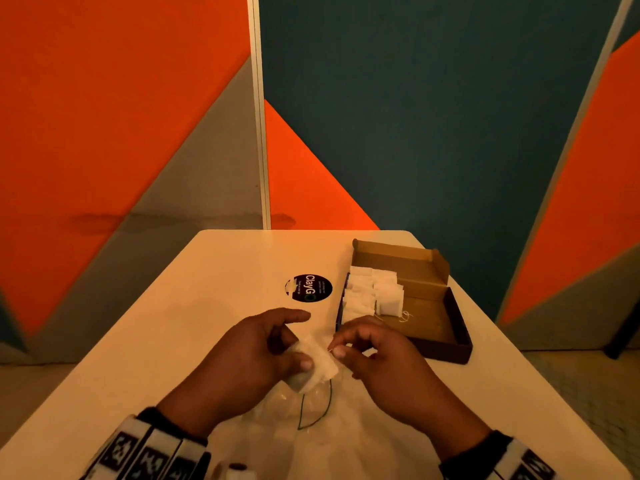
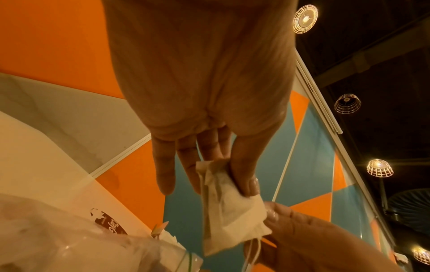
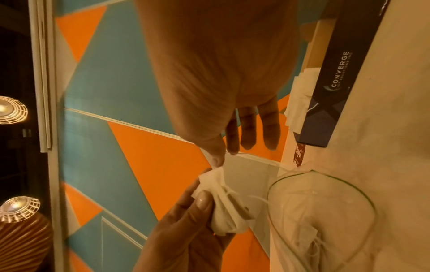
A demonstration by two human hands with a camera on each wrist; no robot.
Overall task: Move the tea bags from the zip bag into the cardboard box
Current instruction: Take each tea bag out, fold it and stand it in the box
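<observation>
My left hand [image 1: 294, 348] holds a small bunch of white tea bags [image 1: 320, 360] between thumb and fingers, just above the table. My right hand [image 1: 337, 349] pinches the bunch's right edge with thumb and forefinger. The left wrist view shows the thumb pressed on the tea bags [image 2: 229, 208], strings hanging below. Under both hands lies the clear zip bag [image 1: 304, 407], mouth open, with more tea bags inside [image 3: 309, 228]. The open cardboard box [image 1: 433, 327] stands to the right; several tea bags [image 1: 372, 292] fill its left part.
A round black sticker [image 1: 309, 288] is on the white table [image 1: 207, 306], left of the box. The box's lid [image 1: 398, 258] stands open toward the far wall. Orange, grey and teal wall panels close off the back and sides.
</observation>
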